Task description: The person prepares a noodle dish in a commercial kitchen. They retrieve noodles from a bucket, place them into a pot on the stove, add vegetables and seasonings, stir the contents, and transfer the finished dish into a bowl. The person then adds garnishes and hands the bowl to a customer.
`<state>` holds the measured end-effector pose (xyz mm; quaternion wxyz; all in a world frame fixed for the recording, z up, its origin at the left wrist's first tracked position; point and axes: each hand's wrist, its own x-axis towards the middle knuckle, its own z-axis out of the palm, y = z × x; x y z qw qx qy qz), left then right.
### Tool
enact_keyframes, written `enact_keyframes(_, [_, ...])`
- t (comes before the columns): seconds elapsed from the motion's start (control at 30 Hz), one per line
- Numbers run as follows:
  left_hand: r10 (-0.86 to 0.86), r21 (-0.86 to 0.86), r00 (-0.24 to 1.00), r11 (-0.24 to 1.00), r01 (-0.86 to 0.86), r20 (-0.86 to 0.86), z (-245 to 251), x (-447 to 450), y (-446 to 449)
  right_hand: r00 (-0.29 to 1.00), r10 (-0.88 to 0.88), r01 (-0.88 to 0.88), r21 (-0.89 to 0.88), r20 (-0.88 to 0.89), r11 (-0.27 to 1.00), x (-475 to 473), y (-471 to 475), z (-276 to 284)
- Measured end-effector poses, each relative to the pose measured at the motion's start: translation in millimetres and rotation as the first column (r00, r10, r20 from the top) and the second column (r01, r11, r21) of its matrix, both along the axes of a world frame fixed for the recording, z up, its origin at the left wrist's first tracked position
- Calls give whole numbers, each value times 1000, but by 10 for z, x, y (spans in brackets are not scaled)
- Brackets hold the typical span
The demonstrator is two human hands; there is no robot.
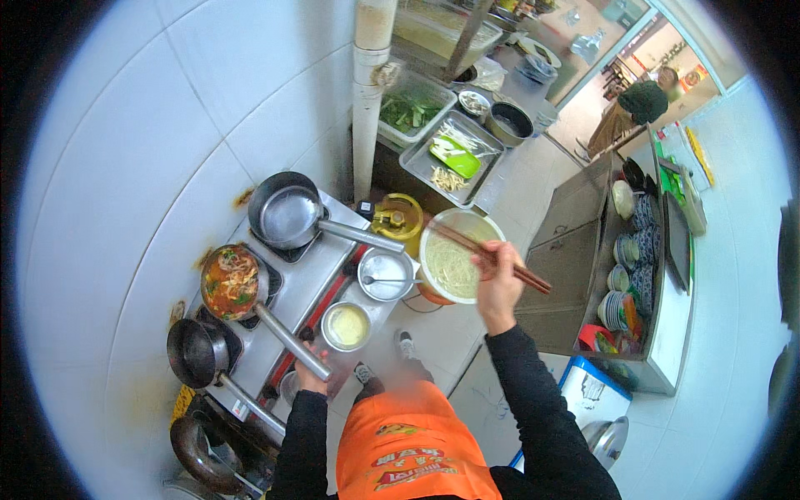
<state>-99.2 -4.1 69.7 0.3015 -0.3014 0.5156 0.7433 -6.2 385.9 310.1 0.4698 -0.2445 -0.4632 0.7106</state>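
Observation:
My right hand [501, 281] grips a pair of long brown wooden chopsticks [459, 239]. Their far ends are over a white bucket [427, 269] of pale, thin strands that look like noodles. At the stove's front edge, my left hand [310, 373] lies partly behind the end of a metal pan handle [284, 335]; whether it grips the handle or a knob beneath is unclear. That handle belongs to a pan on a burner, filled with reddish stew [230, 282] of vegetables and pale pieces.
An uncovered saucepan [284, 212] and a dark pan [195, 353] flank the stew on the stove [294, 272]. Two bowls stand at its front, one with yellowish contents [347, 326]. Beyond are a yellow gas cylinder [400, 219], a metal tray [415, 156] and a bowl cabinet [625, 356]. Someone [644, 103] is past the doorway.

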Motion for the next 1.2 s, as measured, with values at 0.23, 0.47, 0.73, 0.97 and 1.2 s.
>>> enact_keyframes(0.23, [-24, -55, 988, 998, 33, 153, -121, -144, -43, 804, -508, 27, 835, 308, 549, 146, 1524, -494])
enact_keyframes(0.47, [26, -59, 985, 998, -16, 171, -165, -109, 69, 729, -485, -386, 875, 484, 294, -734, 2473, -1542])
enact_keyframes(0.73, [155, -138, 981, 981, -139, 113, -78, -49, 231, 495, -465, -780, 612, 734, 135, -1077, 2736, -2314])
enact_keyframes(0.97, [198, -157, 972, 971, -178, 126, -58, -74, 270, 428, -384, -838, 519, 818, 172, -965, 2702, -2397])
enact_keyframes(1.2, [182, -231, 980, 960, -159, 84, 73, -85, 313, 537, -282, -787, 593, 795, 171, -565, 2614, -2115])
